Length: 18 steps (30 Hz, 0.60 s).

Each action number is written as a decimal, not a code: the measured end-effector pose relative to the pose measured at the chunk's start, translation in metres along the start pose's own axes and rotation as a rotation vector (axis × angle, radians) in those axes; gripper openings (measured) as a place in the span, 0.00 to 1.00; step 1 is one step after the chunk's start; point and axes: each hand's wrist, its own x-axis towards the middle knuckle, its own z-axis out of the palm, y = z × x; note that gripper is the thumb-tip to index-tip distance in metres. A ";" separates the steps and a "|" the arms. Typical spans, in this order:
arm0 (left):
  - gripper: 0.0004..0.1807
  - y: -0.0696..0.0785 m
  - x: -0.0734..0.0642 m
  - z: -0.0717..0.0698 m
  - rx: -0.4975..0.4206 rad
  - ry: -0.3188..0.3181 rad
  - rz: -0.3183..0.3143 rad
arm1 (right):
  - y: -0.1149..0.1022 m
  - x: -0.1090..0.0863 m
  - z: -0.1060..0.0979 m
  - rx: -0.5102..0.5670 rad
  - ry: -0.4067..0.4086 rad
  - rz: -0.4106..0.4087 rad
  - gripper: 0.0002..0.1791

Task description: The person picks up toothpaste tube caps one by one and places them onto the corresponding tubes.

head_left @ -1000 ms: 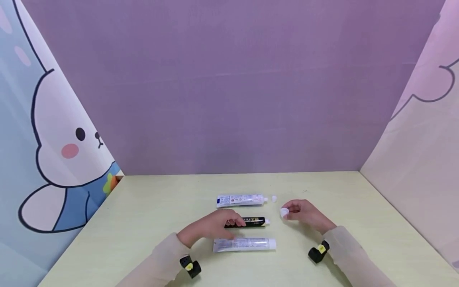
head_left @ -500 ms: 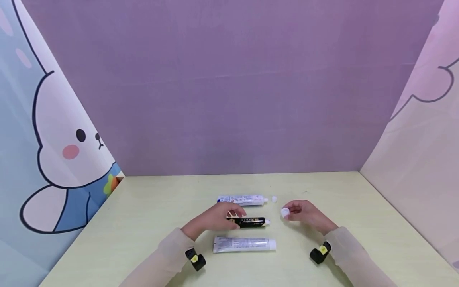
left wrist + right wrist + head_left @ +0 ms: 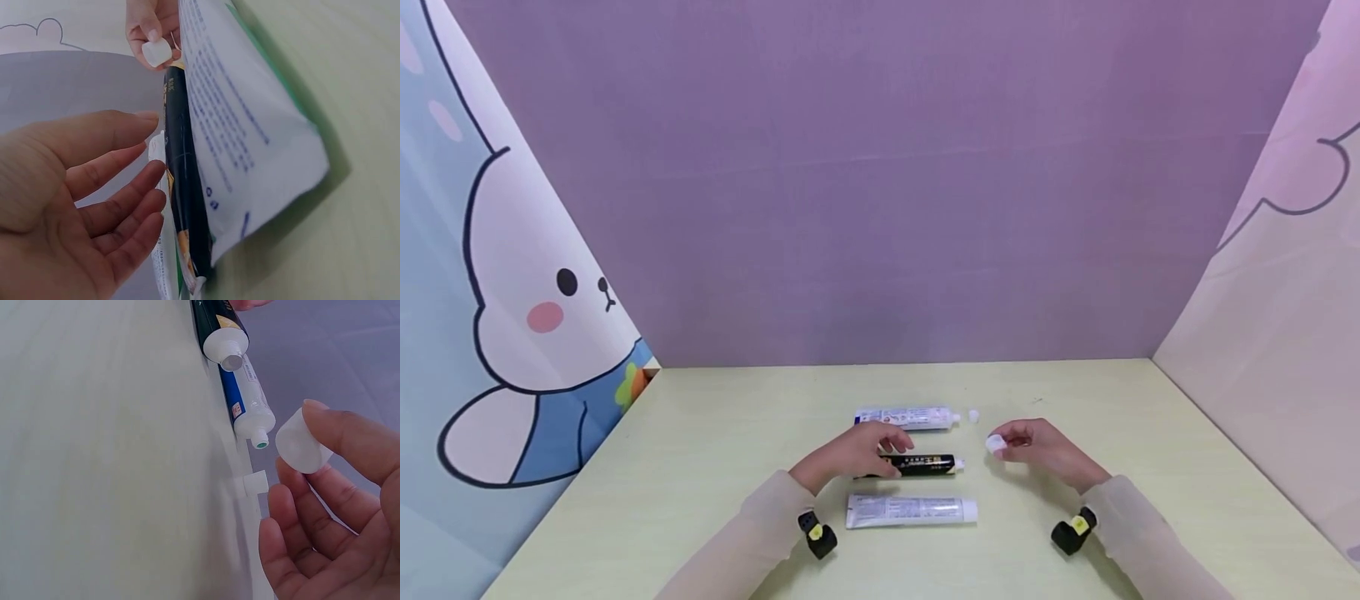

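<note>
Between the thumb and fingers of my right hand point(image 3: 1037, 443) is a white tube cap point(image 3: 302, 442), held above the table. A black toothpaste tube point(image 3: 928, 465) lies in the middle of a row, its uncapped neck pointing right; in the right wrist view a silvery disc covers the neck's end. My left hand point(image 3: 861, 450) hovers over the tail half of this tube. Its thumb and loosely bent fingers stand apart, with nothing held, in the left wrist view.
Behind lies a white-and-blue toothpaste tube point(image 3: 906, 418), uncapped, with a small white cap point(image 3: 973, 416) beside its neck. Nearer the person lies a white tube point(image 3: 910, 512) with its cap on. A purple backdrop point(image 3: 880, 208) rises at the table's point(image 3: 737, 417) far edge.
My left hand has moved away from the person, from between the near and black tubes to over the black one. The cap in my right hand has tilted slightly.
</note>
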 end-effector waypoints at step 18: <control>0.22 -0.010 0.005 0.003 0.034 -0.046 -0.124 | -0.005 0.003 0.004 -0.045 -0.042 -0.058 0.18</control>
